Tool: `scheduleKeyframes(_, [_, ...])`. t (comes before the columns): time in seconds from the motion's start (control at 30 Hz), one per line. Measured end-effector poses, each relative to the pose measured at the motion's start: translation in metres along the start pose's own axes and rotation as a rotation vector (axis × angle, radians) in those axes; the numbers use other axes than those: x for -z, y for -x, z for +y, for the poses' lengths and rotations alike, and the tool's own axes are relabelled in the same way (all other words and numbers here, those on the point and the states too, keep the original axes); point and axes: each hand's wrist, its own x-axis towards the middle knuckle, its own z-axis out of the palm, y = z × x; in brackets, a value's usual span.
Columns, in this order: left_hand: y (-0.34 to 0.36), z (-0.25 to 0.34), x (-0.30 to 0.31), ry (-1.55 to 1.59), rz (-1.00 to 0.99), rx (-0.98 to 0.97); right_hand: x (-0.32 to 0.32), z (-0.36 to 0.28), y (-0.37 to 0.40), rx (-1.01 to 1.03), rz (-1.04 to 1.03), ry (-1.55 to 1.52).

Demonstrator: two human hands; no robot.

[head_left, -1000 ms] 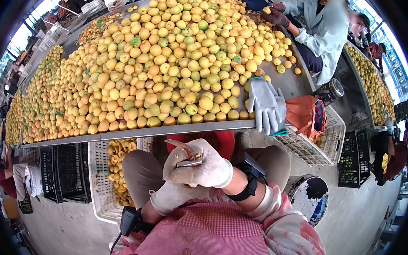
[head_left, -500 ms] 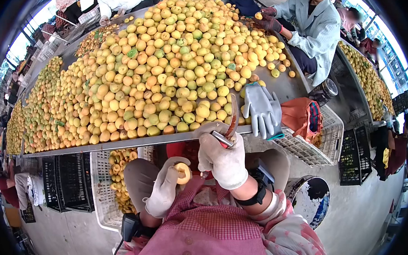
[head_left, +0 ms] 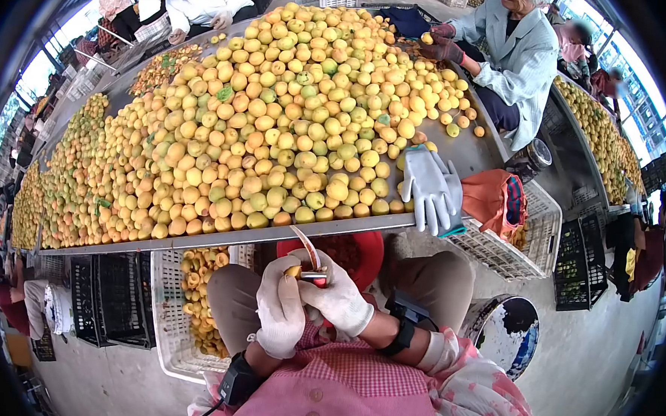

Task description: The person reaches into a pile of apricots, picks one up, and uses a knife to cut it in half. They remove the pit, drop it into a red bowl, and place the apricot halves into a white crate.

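Both gloved hands meet just in front of the table edge, above my lap. My left hand [head_left: 279, 311] is closed around an apricot [head_left: 293, 271], most of which its fingers hide. Against it, my right hand [head_left: 339, 297] grips a curved knife [head_left: 305, 244] with a red-and-silver handle, its blade pointing up and left. Whether the blade touches the fruit cannot be made out. A big heap of yellow-orange apricots [head_left: 277, 130] covers the metal table [head_left: 218, 241] beyond my hands.
Below the table are a red basin [head_left: 372, 257] and a white crate [head_left: 164, 304] of cut apricots. Grey gloves [head_left: 428, 187] and an orange cloth bag [head_left: 492, 197] lie at the right corner. A paint-stained bucket [head_left: 503, 330] stands right. Co-workers [head_left: 518, 59] sit across the table.
My right hand has come down and left with the knife, meeting my left hand. My left hand has turned the apricot, whose cut ring face showed before.
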Motion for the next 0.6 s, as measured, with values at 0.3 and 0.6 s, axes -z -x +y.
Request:
scheduleKeyframes(0.3, [-0.011,-0.01,0.046,0.338,0.151,0.51,0.016,0.014,-0.017,-0.011,0.027,0.17])
scheduleKeyframes(0.6, [0.019,-0.132,0.163,-0.725,0.354,0.439,0.082,-0.006,-0.1,0.32,0.654,1.019])
